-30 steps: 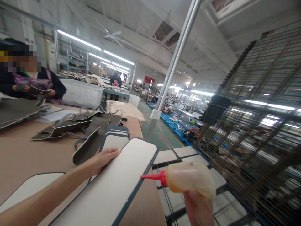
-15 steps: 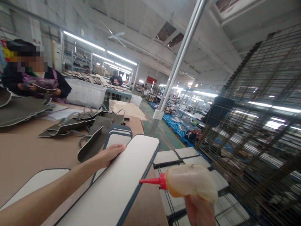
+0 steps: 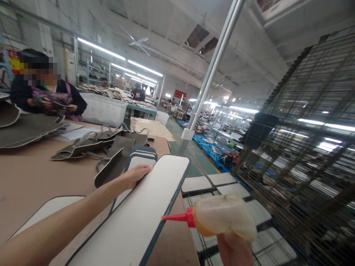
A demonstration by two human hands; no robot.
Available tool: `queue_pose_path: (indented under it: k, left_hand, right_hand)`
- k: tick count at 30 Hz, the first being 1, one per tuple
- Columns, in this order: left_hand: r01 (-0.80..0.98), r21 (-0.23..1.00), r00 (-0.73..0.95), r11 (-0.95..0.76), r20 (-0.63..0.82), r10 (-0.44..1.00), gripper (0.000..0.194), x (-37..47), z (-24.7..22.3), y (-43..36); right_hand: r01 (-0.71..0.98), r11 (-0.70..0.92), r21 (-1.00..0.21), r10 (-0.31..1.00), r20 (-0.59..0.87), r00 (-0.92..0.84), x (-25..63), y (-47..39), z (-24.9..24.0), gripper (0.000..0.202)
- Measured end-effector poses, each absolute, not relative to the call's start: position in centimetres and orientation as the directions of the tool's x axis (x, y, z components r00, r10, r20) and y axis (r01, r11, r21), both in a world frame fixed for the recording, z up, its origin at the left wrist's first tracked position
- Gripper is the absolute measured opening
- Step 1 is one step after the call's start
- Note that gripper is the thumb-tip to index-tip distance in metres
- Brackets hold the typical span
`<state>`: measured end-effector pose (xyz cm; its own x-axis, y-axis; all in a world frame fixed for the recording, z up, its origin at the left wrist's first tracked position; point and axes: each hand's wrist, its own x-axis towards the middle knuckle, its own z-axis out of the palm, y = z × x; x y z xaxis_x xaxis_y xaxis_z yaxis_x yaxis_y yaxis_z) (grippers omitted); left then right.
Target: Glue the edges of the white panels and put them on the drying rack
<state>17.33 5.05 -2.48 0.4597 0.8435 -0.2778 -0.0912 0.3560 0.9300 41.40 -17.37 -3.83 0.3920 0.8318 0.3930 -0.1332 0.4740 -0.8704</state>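
Note:
My left hand (image 3: pixel 138 175) grips the left edge of a long white panel (image 3: pixel 144 207) with a dark blue border and rounded corners, thumb on its top face. In my right hand (image 3: pixel 234 249) is a squeeze bottle (image 3: pixel 224 216) of cloudy plastic with amber liquid inside. Its red nozzle (image 3: pixel 177 217) points left, the tip at the panel's right edge. Under and behind the held panel lies a stack of similar panels (image 3: pixel 142 157). Another white panel (image 3: pixel 50 212) rests on the table at the left, partly behind my forearm.
Dark grey bag pieces with handles (image 3: pixel 80 147) lie across the brown table (image 3: pixel 24 177). White panels (image 3: pixel 259 212) sit on a wire rack at the right, below a tall wire grid (image 3: pixel 310 140). A metal post (image 3: pixel 210 74) stands ahead. A co-worker (image 3: pixel 52 96) handles a dark piece at the left.
The nozzle tip has slid slightly down along the panel's right edge, toward me. My left hand keeps its hold on the panel. The view has shifted a little.

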Motion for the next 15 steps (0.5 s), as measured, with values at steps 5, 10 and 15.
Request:
queue_pose_path:
  k: [5, 10, 15]
  left_hand:
    - [-0.091, 0.935, 0.453, 0.343, -0.268, 0.851, 0.036, 17.4, -2.8, 5.7]
    - [-0.102, 0.936, 0.428, 0.336, -0.263, 0.865, 0.027, 17.5, -2.3, 5.9]
    - [-0.114, 0.934, 0.390, 0.337, -0.270, 0.880, 0.025, 17.3, -2.0, 6.2]
  right_hand:
    - [-0.199, 0.452, -0.870, 0.796, 0.292, 0.531, 40.1, -17.7, -3.6, 0.056]
    - [-0.276, 0.425, -0.862, 0.820, 0.238, 0.520, 40.5, -17.9, -4.8, 0.062]
    - [-0.283, 0.429, -0.858, 0.802, 0.218, 0.556, 39.4, -18.2, -4.4, 0.062]
